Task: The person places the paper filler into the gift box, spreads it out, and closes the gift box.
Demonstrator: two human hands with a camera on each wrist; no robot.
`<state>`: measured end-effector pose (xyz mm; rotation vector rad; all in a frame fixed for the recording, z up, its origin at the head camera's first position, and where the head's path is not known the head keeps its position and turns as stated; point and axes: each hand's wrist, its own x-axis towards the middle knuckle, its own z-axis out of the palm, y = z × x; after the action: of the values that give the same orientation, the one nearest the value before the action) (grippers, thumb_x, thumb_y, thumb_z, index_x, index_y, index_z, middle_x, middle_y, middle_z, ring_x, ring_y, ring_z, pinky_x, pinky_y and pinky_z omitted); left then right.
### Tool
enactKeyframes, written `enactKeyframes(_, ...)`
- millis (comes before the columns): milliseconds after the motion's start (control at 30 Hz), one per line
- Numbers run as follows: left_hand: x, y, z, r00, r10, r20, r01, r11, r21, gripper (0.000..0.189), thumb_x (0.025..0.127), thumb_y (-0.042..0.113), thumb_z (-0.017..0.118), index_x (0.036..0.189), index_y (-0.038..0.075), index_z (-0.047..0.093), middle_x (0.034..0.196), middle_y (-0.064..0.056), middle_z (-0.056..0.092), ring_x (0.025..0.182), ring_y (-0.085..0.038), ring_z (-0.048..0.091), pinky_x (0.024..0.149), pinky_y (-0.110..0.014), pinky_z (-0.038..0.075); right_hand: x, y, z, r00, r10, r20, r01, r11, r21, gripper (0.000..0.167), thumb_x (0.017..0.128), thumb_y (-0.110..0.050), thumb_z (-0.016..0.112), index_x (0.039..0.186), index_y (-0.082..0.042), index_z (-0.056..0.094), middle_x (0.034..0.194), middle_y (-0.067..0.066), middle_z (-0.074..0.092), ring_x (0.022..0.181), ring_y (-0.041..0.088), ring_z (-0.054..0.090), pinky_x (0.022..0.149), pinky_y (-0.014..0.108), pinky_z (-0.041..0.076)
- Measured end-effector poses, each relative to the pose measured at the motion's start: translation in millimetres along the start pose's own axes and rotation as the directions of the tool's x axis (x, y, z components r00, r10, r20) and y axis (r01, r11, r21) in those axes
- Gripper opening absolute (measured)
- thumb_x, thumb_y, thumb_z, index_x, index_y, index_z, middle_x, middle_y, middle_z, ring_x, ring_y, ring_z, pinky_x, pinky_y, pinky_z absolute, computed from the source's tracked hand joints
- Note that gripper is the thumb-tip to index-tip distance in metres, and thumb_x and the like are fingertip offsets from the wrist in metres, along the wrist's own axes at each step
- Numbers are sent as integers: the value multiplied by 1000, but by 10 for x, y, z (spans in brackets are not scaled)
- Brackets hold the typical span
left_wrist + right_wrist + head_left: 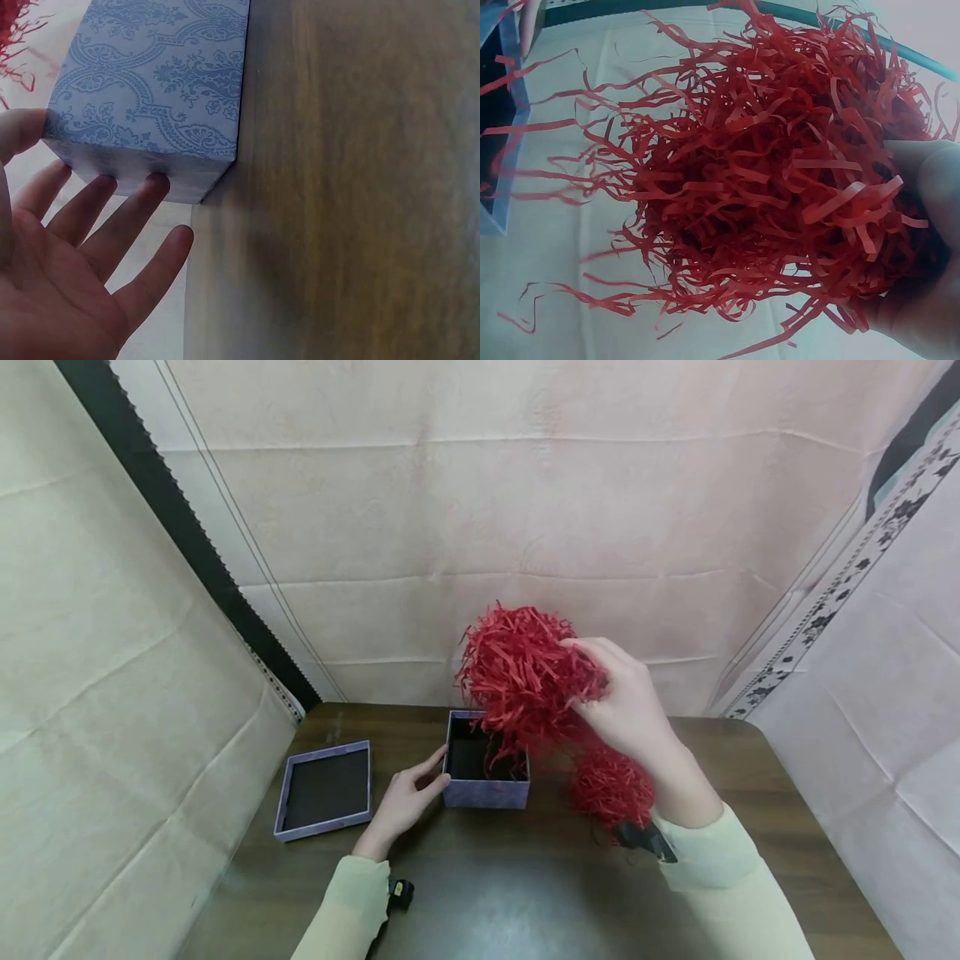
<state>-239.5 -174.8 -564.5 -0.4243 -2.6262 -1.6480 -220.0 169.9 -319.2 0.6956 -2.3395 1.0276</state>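
Observation:
A big clump of red shredded paper [528,672] hangs above the right part of an open box [486,793], with loose strands dangling into it. My right hand [622,697] grips the clump from its right side; in the right wrist view the shredded paper [765,172] covers most of the fingers. The box has a patterned blue-purple outside and a dark inside. My left hand [407,795] touches the box's left side. In the left wrist view, the fingers lie fairly straight against the box wall [150,75], with the thumb at its edge.
The box lid [326,789] lies inside-up on the wooden table [487,893], left of the box. A smaller heap of red shredded paper [611,785] lies beneath my right forearm. Pale cloth [480,510] hangs behind the table and along both sides.

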Motion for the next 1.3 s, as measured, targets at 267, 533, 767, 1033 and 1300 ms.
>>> enactKeyframes(267, 41, 52, 3, 1000, 15, -1, -15, 1000, 2, 54, 105, 35, 70, 158, 29, 57, 130, -6, 75, 119, -22, 71, 106, -53, 53, 135, -60, 151, 1000, -13, 21, 13, 999, 31, 61, 82, 13, 78, 138, -10, 70, 133, 7, 70, 124, 26, 65, 91, 48, 58)
enactKeyframes(533, 9, 54, 21, 1000, 16, -8, -16, 999, 30, 56, 104, 35, 72, 157, 25, 57, 148, -8, 63, 135, -29, 62, 113, -56, 47, 50, 35, 415, 991, 34, 130, -39, 999, 33, 63, 84, 9, 83, 142, -11, 68, 139, 9, 67, 131, 29, 61, 107, 52, 53)
enactKeyframes(767, -13, 60, 44, 1000, 14, -3, -14, 1000, 13, 57, 104, 38, 72, 158, 24, 57, 147, -5, 65, 131, -27, 65, 112, -55, 47, -126, 306, 624, 976, 113, 187, -117, 993, 10, 60, 86, 4, 84, 141, -12, 68, 138, 8, 67, 132, 29, 61, 110, 53, 51)
enactKeyframes(1033, -51, 41, 32, 1000, 15, -13, -15, 1000, 13, 55, 105, 33, 71, 158, 27, 57, 137, -6, 71, 121, -23, 70, 108, -54, 51, -229, 508, 812, 948, 157, 276, -146, 988, -60, 57, 88, 1, 82, 142, -11, 68, 139, 10, 66, 129, 31, 64, 106, 54, 54)
enactKeyframes(1300, -20, 36, 3, 1000, -7, -13, 7, 1000, 2, 55, 104, 36, 72, 157, 32, 57, 141, -4, 69, 126, -23, 68, 111, -53, 49, -171, 623, 1034, 915, 153, 373, -111, 985, -133, 57, 90, -4, 82, 145, -12, 67, 136, 10, 67, 127, 32, 65, 104, 54, 55)
